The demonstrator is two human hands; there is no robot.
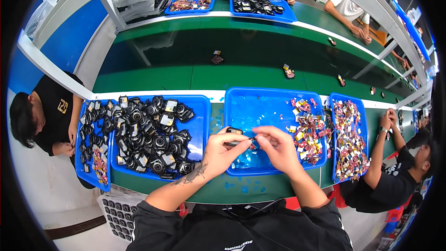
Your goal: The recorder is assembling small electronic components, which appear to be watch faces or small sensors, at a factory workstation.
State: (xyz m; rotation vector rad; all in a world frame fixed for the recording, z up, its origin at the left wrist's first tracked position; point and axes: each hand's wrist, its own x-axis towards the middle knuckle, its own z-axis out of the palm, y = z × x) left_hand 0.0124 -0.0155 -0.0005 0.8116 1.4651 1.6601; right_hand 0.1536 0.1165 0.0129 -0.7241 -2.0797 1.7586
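My left hand [222, 153] grips a small black part [234, 131] over the near edge of the middle blue tray [260, 107]. My right hand [278, 146] pinches at the same part from the right, fingertips touching it. Colourful small pieces [307, 130] lie heaped at the right side of that tray. To the left, a blue tray [200, 125] holds several black round parts [148, 135].
Another blue tray [349, 139] of colourful pieces lies to the right, beside a seated person [399, 167]. A person in black [44, 116] sits at the left by a narrow tray [93, 158]. The green conveyor belt [186, 60] carries scattered small parts. Across it, other people's hands work at two trays [260, 4].
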